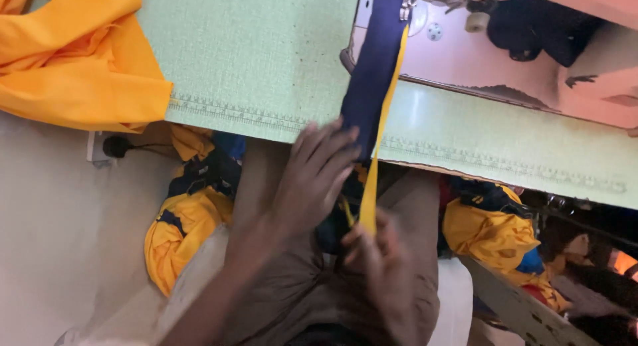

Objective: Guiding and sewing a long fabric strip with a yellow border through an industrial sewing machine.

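Fabric is what we are handling: a long navy cloth strip (372,74) with a narrow yellow ribbon edging (382,130), running from the sewing machine foot (407,7) at top centre down over the pale green worktop (266,54). Our left hand (312,176) is lying open on the strip; our right hand (375,253) is pinching the ribbon's lower end. Both look soft, light and limp, best held near the edges.

The strip (372,67) at twelve o'clock is navy, with a yellow tape (380,127) along its edge. The table (252,54) is pale green with a fine woven texture and a printed ruler band. Orange cloth (73,60) lies at ten o'clock. Bundles (183,236) at eight and four o'clock are yellow with navy, perhaps some red. The machine (531,60) looks pinkish-cream.
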